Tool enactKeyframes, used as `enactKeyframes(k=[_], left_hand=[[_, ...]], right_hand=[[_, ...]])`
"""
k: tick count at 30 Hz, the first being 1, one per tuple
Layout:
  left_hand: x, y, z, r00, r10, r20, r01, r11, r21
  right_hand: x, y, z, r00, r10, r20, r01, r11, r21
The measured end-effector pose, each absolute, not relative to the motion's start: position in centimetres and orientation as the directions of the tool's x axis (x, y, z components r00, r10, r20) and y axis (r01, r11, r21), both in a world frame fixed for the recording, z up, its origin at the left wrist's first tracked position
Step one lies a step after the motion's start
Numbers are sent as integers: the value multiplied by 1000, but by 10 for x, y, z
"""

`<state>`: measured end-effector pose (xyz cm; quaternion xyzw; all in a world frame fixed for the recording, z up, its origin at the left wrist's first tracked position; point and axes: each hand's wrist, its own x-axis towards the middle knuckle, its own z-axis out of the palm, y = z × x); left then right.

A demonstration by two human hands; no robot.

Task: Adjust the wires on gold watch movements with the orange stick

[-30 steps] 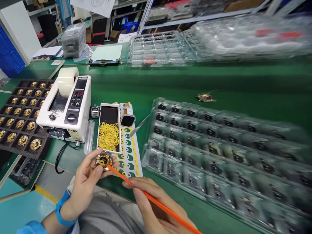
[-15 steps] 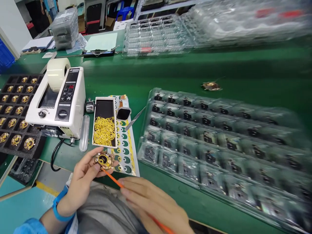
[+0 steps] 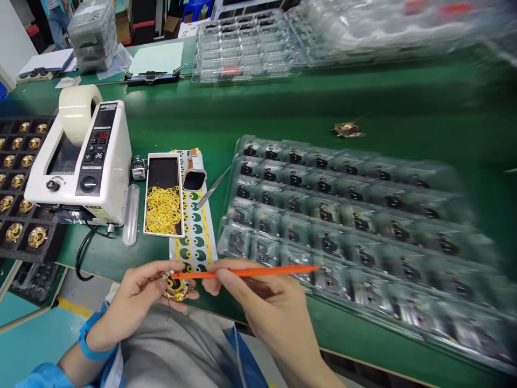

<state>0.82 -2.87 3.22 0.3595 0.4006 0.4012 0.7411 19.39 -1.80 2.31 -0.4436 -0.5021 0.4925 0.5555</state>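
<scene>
Low in the view, my left hand (image 3: 139,291) grips a round gold-coloured part (image 3: 179,291) with a dark centre and yellow markings. A thin dark wire hangs below it. My right hand (image 3: 270,304) is closed around a slim orange stick (image 3: 269,271), held almost level. The stick's left tip meets the upper face of the gold part. Just beyond my hands lies a sheet of die-cut yellow stickers (image 3: 197,248). A white-rimmed box (image 3: 163,170) beside it holds a heap of yellow rings (image 3: 163,211).
A white tape dispenser (image 3: 100,161) stands left, by a black foam tray (image 3: 52,240) of gold parts. Tweezers (image 3: 215,187) and a square-faced watch (image 3: 194,179) lie near the sheet. Clear plastic trays (image 3: 258,253) with black parts fill the right. Another gold part (image 3: 347,129) lies behind them.
The orange stick has swung from a downward slant to nearly level, and my right hand has turned and risen with it. The gold part is tilted differently in my left hand. The view has shifted slightly.
</scene>
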Motion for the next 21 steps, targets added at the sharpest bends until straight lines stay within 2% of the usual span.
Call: enactKeyframes(k=[4, 10, 16, 21], left_hand=[[12, -30, 26, 361, 885, -295, -369, 426, 826], [16, -27, 20, 313, 878, -362, -335, 459, 823], [18, -20, 23, 302, 853, -425, -341, 513, 787], [21, -19, 24, 302, 865, -401, -344, 491, 801]], right_hand=[[189, -20, 11, 37, 999, 18, -257, 27, -966], [183, -24, 6, 103, 994, -33, -355, 6, -935], [191, -25, 17, 164, 986, 14, -394, 79, -916], [198, -27, 16, 185, 978, 98, -341, 157, -927]])
